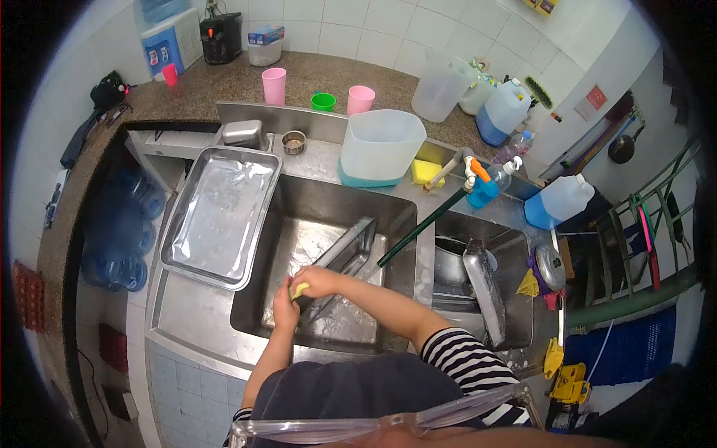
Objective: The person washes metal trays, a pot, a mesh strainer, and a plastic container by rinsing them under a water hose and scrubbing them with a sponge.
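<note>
In the large sink (254,299), a metal tray (345,246) stands tilted on its side, its near end partly behind my hands. My right hand (321,281) is closed around a small yellow sponge (299,290) at the tray's near part. Close beside it, my left hand (284,308) is closed at the tray's near corner, right against the sponge; its fingertips are mostly hidden. Another metal tray (224,213), wet and shallow, lies on the drainboard to the left of the sink.
A tap with a dark green hose (418,230) reaches over the sink divider. The right basin holds metal pans (485,291). Behind the sink stand a plastic container (381,145), a yellow sponge block (427,172), a soap bottle (487,188), a blue-liquid jug (556,201) and pink cups (274,86).
</note>
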`<state>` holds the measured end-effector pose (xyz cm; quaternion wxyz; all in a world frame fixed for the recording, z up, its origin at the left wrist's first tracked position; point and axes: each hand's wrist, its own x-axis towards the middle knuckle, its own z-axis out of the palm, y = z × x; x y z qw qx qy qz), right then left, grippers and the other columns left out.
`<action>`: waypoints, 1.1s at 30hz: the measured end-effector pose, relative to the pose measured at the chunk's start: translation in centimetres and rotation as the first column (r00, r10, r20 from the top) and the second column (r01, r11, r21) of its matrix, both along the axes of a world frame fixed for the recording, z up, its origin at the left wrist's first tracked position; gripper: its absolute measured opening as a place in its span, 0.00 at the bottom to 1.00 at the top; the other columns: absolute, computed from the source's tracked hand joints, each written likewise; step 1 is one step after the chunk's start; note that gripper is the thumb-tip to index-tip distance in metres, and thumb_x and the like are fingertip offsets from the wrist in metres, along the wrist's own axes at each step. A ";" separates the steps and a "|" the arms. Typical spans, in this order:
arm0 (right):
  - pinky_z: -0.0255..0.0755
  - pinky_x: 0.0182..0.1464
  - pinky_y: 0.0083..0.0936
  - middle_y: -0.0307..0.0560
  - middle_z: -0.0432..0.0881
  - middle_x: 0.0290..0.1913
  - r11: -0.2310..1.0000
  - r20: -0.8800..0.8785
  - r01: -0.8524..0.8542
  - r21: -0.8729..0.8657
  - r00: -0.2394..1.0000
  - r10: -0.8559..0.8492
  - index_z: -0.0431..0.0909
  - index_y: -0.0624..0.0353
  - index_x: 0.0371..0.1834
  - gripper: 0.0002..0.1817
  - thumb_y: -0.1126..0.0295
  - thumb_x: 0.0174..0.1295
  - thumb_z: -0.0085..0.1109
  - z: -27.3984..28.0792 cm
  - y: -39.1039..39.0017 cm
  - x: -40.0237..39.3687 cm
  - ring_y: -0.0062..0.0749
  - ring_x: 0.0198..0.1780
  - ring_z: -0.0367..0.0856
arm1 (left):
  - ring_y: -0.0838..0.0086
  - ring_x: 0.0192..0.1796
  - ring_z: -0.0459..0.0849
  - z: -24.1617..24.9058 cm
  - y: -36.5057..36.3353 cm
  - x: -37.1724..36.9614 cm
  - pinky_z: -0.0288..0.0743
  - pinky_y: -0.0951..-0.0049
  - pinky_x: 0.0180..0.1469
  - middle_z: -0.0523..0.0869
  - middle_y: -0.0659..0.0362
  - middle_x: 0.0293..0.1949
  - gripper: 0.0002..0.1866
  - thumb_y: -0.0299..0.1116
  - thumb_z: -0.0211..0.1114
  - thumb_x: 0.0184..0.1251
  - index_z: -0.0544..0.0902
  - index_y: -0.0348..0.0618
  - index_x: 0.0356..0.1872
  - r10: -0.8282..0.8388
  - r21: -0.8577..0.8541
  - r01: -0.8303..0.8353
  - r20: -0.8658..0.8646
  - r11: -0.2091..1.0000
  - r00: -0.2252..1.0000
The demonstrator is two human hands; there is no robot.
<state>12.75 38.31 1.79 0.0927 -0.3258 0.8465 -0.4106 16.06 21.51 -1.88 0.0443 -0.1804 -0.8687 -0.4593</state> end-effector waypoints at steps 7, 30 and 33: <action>0.68 0.38 0.38 0.50 0.76 0.26 0.675 -0.335 0.736 0.052 0.650 -0.682 0.77 0.59 0.19 0.06 0.70 0.39 0.51 -1.5 12.7 1.0 0.47 0.33 0.74 | 0.59 0.51 0.72 1.6 0.5 0.4 0.67 0.66 0.54 0.76 0.53 0.50 0.30 0.10 0.51 0.32 0.78 0.44 0.45 -0.230 -0.110 0.215 -0.145 0.970 0.962; 0.67 0.40 0.37 0.48 0.74 0.28 0.687 -0.262 0.712 0.148 0.698 -0.667 0.79 0.51 0.23 0.07 0.73 0.38 0.54 -3.5 11.9 -1.3 0.46 0.36 0.72 | 0.58 0.51 0.74 4.1 -0.3 0.2 0.67 0.66 0.55 0.79 0.53 0.45 0.28 0.10 0.49 0.30 0.78 0.38 0.41 -0.282 -0.149 0.254 -0.219 0.956 0.934; 0.68 0.41 0.38 0.50 0.74 0.29 0.409 -0.276 0.889 0.205 0.453 -0.848 0.79 0.54 0.25 0.08 0.75 0.42 0.52 -2.5 13.7 -0.6 0.46 0.37 0.73 | 0.60 0.53 0.73 5.3 -1.2 0.5 0.67 0.64 0.55 0.78 0.57 0.48 0.27 0.11 0.51 0.33 0.78 0.40 0.41 -0.372 -0.206 0.329 -0.226 0.921 0.900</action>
